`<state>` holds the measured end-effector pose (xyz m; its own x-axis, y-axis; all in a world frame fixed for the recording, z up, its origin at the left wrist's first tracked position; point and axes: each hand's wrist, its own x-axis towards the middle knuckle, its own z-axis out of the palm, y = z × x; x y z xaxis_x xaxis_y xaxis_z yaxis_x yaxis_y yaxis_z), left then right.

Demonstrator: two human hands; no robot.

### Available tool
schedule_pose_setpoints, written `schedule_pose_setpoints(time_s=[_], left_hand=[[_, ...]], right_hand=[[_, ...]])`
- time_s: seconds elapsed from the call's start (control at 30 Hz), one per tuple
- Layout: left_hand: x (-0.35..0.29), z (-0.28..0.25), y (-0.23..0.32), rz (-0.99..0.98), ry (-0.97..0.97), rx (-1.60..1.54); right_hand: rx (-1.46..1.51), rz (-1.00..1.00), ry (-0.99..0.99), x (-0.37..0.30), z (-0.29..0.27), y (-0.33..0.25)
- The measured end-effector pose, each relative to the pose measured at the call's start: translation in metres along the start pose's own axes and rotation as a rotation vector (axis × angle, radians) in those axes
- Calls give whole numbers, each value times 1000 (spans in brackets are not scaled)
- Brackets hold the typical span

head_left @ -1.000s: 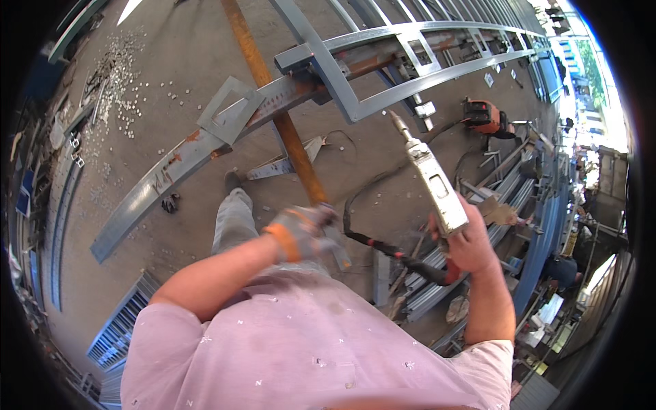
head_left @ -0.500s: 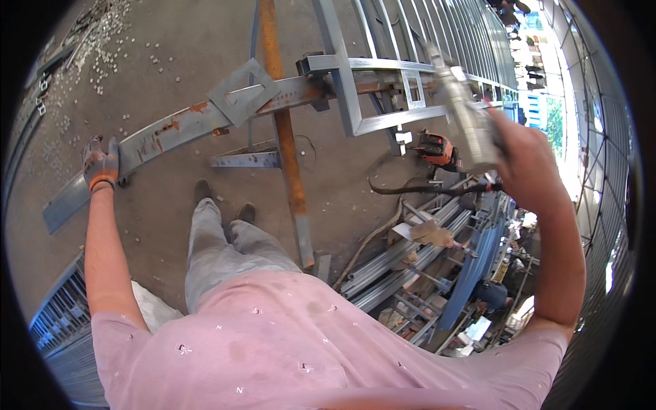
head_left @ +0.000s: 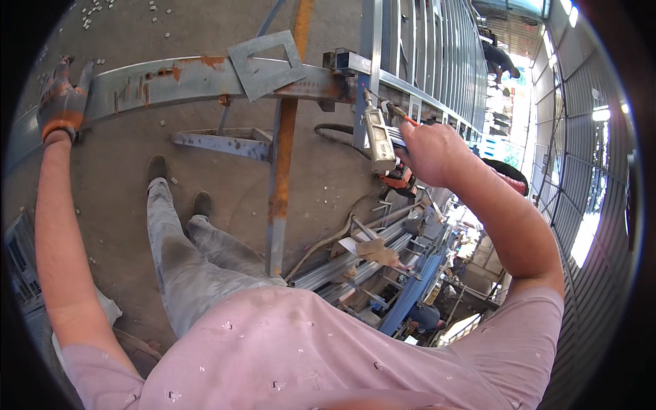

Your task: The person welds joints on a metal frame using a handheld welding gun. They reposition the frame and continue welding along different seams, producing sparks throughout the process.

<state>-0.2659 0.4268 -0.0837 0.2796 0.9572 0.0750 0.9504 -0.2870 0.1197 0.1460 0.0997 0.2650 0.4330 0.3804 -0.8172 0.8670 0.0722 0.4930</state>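
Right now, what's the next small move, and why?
Probably hold the metal tool steady in the right hand and check its tip against the metal frame: the tip shows close by the frame's end bar, but contact can't be told. The gloved left hand rests on the beam.

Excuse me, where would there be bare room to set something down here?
Floor lies nearly bare between the shoes and the rusty bar, and again between that bar and the stacked metal profiles. It is crowded around those profiles and where the right hand holds a tool beside the railing frame.
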Motion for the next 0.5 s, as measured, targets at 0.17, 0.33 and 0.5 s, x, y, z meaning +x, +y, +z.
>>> schedule_pose_setpoints(time_s=[0.17,0.33,0.5], left_hand=[[1,9,-6,21,49,22],[2,12,-8,3,-1,77],[3,9,-2,-1,53,79]], right_hand=[[-75,-44,34,15,-4,-7],[-91,17,22,26,-10,-18],[-139,29,-9,32,-16,-21]])
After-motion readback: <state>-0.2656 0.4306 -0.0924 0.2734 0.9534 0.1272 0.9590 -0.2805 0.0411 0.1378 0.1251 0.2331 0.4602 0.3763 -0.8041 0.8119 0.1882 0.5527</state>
